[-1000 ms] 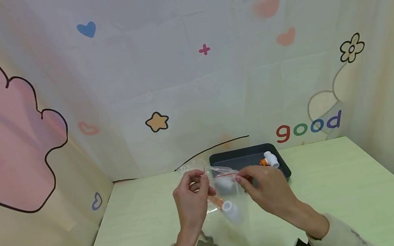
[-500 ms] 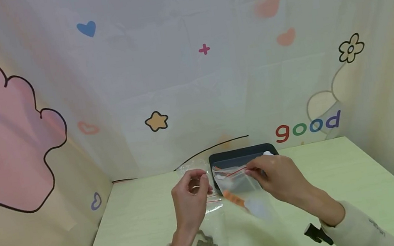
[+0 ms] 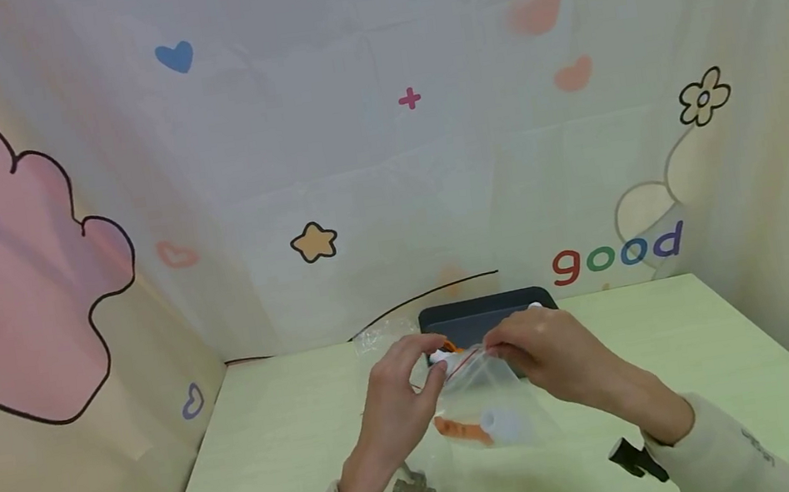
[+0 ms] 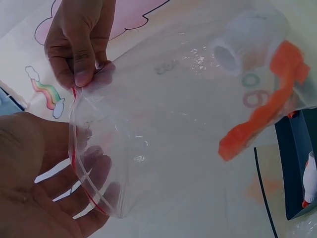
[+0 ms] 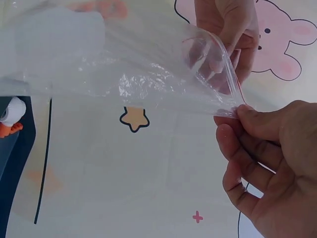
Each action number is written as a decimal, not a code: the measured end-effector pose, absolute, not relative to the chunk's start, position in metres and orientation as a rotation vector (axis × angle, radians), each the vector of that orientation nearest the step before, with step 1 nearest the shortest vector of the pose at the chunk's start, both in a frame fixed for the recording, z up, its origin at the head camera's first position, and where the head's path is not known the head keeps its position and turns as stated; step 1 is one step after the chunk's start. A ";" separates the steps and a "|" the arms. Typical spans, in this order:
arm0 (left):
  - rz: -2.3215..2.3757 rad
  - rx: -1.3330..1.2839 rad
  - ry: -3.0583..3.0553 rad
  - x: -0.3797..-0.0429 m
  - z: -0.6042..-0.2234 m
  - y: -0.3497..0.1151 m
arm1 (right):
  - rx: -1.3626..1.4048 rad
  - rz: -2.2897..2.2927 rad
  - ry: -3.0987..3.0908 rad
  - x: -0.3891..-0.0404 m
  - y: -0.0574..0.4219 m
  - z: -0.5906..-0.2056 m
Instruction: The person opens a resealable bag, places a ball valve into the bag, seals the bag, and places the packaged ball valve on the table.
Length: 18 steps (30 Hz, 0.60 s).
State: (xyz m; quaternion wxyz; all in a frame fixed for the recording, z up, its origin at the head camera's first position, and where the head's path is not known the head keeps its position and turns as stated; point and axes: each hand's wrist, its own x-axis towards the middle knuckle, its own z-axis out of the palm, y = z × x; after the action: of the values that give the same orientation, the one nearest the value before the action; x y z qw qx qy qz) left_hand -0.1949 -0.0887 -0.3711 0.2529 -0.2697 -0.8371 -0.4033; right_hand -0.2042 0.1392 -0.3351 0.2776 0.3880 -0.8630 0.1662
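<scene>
Clear plastic, red-lined zip bag point(image 4: 163, 126) hangs before dark rectangular tray point(image 3: 477, 322); white open-necked bottle point(image 4: 252, 42) and long orange plastic piece point(image 4: 270, 109) inside. Right hand point(image 3: 561, 353) pinches one mouth corner, apparently bearing the weight; left hand point(image 3: 395, 401), fingers spread at mouth's other side, perhaps steadying it.

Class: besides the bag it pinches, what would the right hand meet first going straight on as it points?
Probably the left hand, facing the right hand across the mouth of the bag, though depth is unclear.
</scene>
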 end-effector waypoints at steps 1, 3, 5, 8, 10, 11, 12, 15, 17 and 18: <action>-1.093 -0.752 -2.294 -0.196 -0.371 -0.089 | 1.054 0.443 -2.305 -0.204 0.139 -0.335; -1.081 -0.798 -2.313 -0.197 -0.369 -0.088 | 1.076 0.437 -2.286 -0.204 0.140 -0.333; -1.078 -0.859 -2.325 -0.197 -0.368 -0.088 | 1.095 0.433 -2.272 -0.204 0.140 -0.333; -1.087 -0.935 -2.365 -0.199 -0.367 -0.087 | 1.114 0.427 -2.258 -0.204 0.141 -0.332; -1.101 -0.959 -2.397 -0.200 -0.367 -0.087 | 1.119 0.418 -2.252 -0.204 0.141 -0.333; -1.103 -0.959 -2.410 -0.201 -0.367 -0.086 | 1.119 0.413 -2.248 -0.204 0.142 -0.333; -1.107 -0.953 -2.418 -0.201 -0.367 -0.086 | 1.120 0.414 -2.246 -0.204 0.142 -0.333; -1.108 -0.927 -2.421 -0.203 -0.368 -0.085 | 1.112 0.415 -2.242 -0.204 0.143 -0.334; -1.099 -0.918 -2.407 -0.203 -0.368 -0.084 | 1.107 0.422 -2.245 -0.204 0.144 -0.334; -1.092 -0.917 -2.397 -0.203 -0.368 -0.084 | 1.104 0.425 -2.248 -0.204 0.144 -0.334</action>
State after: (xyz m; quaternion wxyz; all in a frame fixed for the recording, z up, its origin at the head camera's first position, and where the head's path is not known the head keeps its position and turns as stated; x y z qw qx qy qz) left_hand -0.2029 -0.0839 -0.3682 0.1754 -0.3237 -0.8461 -0.3855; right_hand -0.2039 0.1439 -0.3345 0.2959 0.4151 -0.8453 0.1599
